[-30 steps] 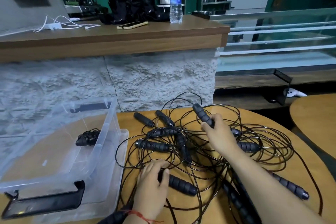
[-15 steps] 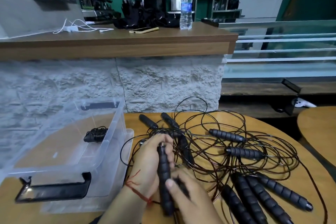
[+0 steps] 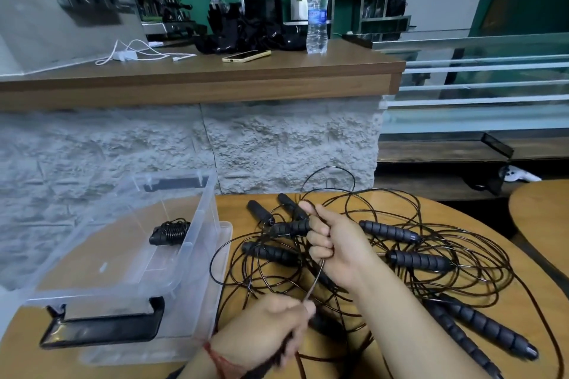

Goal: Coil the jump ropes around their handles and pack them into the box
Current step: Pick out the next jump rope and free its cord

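gripped jump rope (image 3: 314, 281), water bottle (image 3: 317, 9) label illegible

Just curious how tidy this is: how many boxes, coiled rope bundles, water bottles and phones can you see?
Clear box: 1
Coiled rope bundle, inside the box: 1
Water bottle: 1
Phone: 1
Total: 4

On the wooden counter (image 3: 197, 77) stand a water bottle (image 3: 317, 9), a yellow phone (image 3: 246, 56), a white charger cable (image 3: 135, 54) and a heap of black fabric (image 3: 246, 31). A second table (image 3: 542, 212) sits at the right.
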A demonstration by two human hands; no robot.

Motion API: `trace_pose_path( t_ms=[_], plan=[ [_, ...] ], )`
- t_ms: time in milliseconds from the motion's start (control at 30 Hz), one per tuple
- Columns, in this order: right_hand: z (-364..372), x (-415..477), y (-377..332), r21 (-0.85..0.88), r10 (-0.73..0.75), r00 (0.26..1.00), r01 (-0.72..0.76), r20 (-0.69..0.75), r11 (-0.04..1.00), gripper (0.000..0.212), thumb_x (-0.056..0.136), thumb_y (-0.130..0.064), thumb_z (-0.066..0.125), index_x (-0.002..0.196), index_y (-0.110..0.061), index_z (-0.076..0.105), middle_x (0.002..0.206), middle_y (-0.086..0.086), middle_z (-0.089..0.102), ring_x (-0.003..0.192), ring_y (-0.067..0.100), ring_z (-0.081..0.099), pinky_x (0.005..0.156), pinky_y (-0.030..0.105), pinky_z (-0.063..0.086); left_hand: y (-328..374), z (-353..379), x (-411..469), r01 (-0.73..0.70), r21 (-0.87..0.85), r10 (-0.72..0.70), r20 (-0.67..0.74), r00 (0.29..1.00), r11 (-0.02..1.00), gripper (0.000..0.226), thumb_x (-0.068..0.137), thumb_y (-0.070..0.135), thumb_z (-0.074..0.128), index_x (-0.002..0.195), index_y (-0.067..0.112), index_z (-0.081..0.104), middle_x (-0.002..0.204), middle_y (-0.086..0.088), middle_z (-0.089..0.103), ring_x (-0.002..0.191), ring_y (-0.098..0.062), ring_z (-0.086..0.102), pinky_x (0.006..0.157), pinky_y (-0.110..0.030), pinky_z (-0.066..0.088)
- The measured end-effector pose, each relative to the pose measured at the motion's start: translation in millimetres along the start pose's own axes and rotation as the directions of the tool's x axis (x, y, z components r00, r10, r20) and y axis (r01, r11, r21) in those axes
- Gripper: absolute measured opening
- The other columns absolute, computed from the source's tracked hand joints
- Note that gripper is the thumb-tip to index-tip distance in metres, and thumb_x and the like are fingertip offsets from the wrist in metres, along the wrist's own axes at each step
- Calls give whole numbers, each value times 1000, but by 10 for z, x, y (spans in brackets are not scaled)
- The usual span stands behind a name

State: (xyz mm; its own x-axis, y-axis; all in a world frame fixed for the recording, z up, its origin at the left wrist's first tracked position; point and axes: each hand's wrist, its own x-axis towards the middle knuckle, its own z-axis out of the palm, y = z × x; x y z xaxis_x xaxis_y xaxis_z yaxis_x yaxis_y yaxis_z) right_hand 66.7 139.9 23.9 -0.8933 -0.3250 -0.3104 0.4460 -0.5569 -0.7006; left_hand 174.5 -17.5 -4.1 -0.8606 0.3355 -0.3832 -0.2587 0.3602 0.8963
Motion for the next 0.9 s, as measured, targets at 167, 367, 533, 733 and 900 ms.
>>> trace_pose_path(
  t_ms=[167,367,533,733,900],
  plan=[
    [228,-318,77,-389,-308,927,369,212,844,24,110,-23,51,104,-9,70,62,-4,35,52,9,25,50,26,13,30,-222,105,-188,-780,-15,-245,969,597,28,94,29,60,99,1,62,73,-10,58,52,-19,50,45,-29,45],
    [258,-671,238,-736,-195,763,646,616,203,22,91,-12,60,70,-13,54,68,-2,54,67,14,51,67,36,46,435,-444,117,-244,-668,78,-269,960,703,76,102,67,42,131,2,68,120,-24,74,90,-34,68,83,-43,57],
    [194,-770,405,-657,-5,662,742,749,-133,18,92,-27,63,75,-23,57,75,-9,55,73,8,51,72,38,50,483,-461,155,-260,-554,13,-409,913,791,29,105,20,60,130,6,65,86,-6,72,59,-12,53,44,-23,43],
    [111,-649,267,-713,-618,674,656,405,248,31,101,-13,68,119,-37,69,120,-16,62,117,10,61,91,21,47,527,-479,-109,-462,-500,336,-324,884,732,17,100,13,62,114,11,72,70,-5,46,55,-12,43,44,-25,40],
    [2,-358,299,-803,-326,751,594,574,-47,19,101,-35,65,119,-42,64,121,-23,62,126,6,52,107,29,43,650,-491,-318,-592,-476,559,-229,797,650,11,95,19,71,103,14,67,67,-6,44,51,-12,43,44,-26,45]
  ],
)
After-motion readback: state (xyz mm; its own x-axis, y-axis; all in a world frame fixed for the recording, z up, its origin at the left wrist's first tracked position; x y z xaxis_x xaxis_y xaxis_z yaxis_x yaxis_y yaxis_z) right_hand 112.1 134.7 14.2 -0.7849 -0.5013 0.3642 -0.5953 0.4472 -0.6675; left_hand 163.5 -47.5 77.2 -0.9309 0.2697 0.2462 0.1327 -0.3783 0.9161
